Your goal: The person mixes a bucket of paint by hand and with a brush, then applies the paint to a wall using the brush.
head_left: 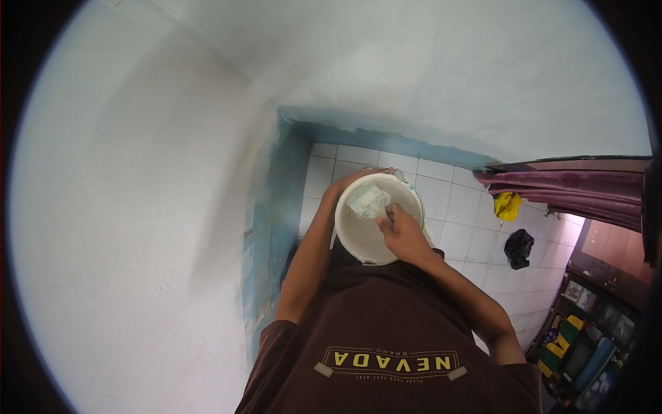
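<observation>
A white bucket (346,238) is in front of my body, its open top facing up and its rim smeared with pale paint or filler. My left hand (350,181) wraps around the bucket's far left side, fingers along the outside of the rim. Over the opening, my right hand (405,234) is closed on a pale, flat-looking tool (369,201) coated with white and greenish paste. The tool's handle is mostly hidden in the fingers, so its exact kind is unclear. A small greyish lump sticks to the far rim.
White walls (152,172) meet at a corner on my left, with a blue band (276,200) along their base. White tiles (455,207) cover the floor. To the right are a purple curtain (572,196), yellow cloth-like item (507,205), black bag (518,248) and cluttered shelf (579,345).
</observation>
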A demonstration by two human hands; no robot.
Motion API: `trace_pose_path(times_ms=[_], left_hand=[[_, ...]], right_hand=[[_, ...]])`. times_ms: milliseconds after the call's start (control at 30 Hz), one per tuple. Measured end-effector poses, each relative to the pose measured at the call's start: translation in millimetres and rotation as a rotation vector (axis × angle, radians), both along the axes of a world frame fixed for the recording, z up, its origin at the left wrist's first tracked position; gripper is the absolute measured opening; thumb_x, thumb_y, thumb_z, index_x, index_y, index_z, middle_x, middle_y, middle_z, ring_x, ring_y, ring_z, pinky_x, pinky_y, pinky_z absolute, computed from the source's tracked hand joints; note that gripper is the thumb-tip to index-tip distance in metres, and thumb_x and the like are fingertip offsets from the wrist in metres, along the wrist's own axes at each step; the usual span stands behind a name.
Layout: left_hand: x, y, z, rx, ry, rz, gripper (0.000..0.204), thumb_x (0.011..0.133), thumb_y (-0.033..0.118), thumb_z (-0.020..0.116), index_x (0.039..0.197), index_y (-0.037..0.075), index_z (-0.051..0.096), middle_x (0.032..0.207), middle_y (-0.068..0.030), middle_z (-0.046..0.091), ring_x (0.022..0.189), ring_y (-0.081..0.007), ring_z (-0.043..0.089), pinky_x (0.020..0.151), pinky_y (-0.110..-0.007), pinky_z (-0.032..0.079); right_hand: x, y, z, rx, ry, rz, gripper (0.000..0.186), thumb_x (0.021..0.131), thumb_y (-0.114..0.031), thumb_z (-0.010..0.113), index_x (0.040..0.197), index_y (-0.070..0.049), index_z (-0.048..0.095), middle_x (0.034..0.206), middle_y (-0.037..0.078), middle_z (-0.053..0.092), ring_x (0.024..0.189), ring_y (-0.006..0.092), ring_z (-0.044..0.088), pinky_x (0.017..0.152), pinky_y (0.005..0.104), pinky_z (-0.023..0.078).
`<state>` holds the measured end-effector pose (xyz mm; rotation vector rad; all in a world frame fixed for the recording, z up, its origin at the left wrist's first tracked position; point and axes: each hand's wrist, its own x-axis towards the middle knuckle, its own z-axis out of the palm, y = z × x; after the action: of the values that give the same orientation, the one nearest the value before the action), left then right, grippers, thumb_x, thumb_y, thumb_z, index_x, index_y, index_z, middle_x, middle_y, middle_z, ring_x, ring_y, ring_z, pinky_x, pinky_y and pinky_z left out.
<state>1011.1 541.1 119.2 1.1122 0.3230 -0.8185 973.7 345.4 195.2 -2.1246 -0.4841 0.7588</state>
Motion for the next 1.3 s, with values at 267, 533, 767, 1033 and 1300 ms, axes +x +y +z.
trace_pose_path(times_ms=[267, 533, 767, 1033, 1300], left_hand=[[-12, 2, -23, -0.030, -0.067, 0.062, 0.043, 0.102, 0.033, 0.053, 0.135, 0.006, 0.058, 0.126, -0.0063, 0.063, 0.113, -0.0170, 0.059, 0.102, -0.032, 0.046], [-11, -1, -54, -0.057, -0.209, 0.140, 0.043, 0.103, 0.038, 0.051, 0.128, 0.005, 0.064, 0.114, -0.0056, 0.069, 0.102, -0.0160, 0.062, 0.097, -0.031, 0.049], [-8, -2, -51, -0.065, -0.233, 0.133, 0.044, 0.104, 0.039, 0.051, 0.126, 0.005, 0.066, 0.112, -0.0055, 0.070, 0.100, -0.0158, 0.063, 0.096, -0.031, 0.049], [-16, 1, -40, -0.053, -0.192, 0.116, 0.043, 0.104, 0.037, 0.050, 0.129, 0.005, 0.064, 0.116, -0.0056, 0.068, 0.104, -0.0160, 0.062, 0.098, -0.031, 0.048], [-17, 1, -32, -0.066, -0.140, 0.106, 0.043, 0.104, 0.036, 0.050, 0.131, 0.006, 0.062, 0.120, -0.0058, 0.067, 0.107, -0.0162, 0.061, 0.100, -0.031, 0.048]], right_hand=[[34, -1, 35, -0.232, 0.069, 0.291, 0.028, 0.096, -0.013, 0.058, 0.111, 0.007, 0.046, 0.088, 0.030, 0.064, 0.085, 0.0488, 0.064, 0.075, 0.0526, 0.048], [40, -14, 51, -0.343, -0.373, 0.496, 0.038, 0.092, -0.014, 0.062, 0.122, 0.002, 0.045, 0.100, 0.026, 0.065, 0.082, 0.0463, 0.065, 0.071, 0.0544, 0.052], [28, -19, 32, -0.192, -0.307, 0.325, 0.030, 0.091, -0.018, 0.065, 0.111, 0.004, 0.056, 0.097, 0.023, 0.066, 0.093, 0.0437, 0.065, 0.079, 0.0511, 0.052], [36, -17, 16, 0.067, 0.002, 0.286, 0.024, 0.088, -0.010, 0.070, 0.101, 0.004, 0.057, 0.088, 0.020, 0.060, 0.082, 0.0333, 0.059, 0.080, 0.0425, 0.049], [36, -13, 17, 0.056, 0.026, 0.326, 0.025, 0.088, -0.009, 0.069, 0.105, 0.003, 0.056, 0.087, 0.016, 0.057, 0.082, 0.0260, 0.057, 0.086, 0.0398, 0.051]])
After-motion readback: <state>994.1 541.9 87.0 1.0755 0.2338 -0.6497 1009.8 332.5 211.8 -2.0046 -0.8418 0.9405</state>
